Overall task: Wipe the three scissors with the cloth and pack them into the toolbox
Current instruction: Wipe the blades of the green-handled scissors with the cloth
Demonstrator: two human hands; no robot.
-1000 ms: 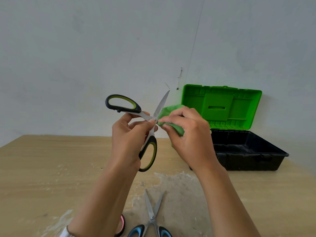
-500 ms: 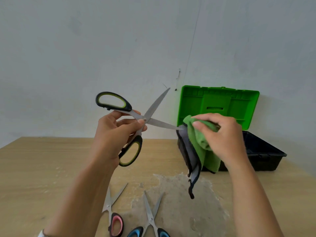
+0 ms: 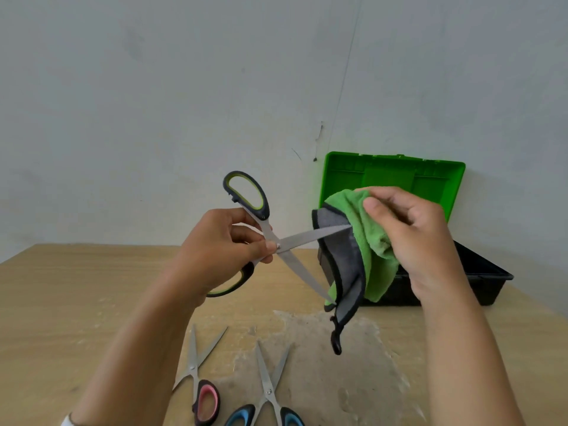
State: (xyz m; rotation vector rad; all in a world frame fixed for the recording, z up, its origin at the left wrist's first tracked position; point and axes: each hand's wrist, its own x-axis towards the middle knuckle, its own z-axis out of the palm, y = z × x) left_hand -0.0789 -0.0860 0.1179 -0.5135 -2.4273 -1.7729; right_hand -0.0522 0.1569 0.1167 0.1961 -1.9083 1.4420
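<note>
My left hand [image 3: 218,253] grips the black-and-green scissors [image 3: 295,250] near their pivot, blades spread wide in the air. One blade points right into the green and grey cloth [image 3: 359,256], which my right hand [image 3: 412,238] pinches around that blade's tip. The other blade slants down toward the cloth's lower edge. On the table near me lie the pink-handled scissors [image 3: 196,376] and the blue-handled scissors [image 3: 270,392], both open. The toolbox [image 3: 479,272] stands open behind the cloth, green lid [image 3: 393,176] up against the wall.
The wooden table [image 3: 61,302] has a pale rough patch [image 3: 338,364] in front of me, under the blue scissors. A grey wall stands close behind the toolbox. The table's left edge runs off at the far left.
The black-and-green scissors have turned in my left hand, so the free blade now points down instead of up. My right hand still pinches the cloth at the tip of the other blade.
</note>
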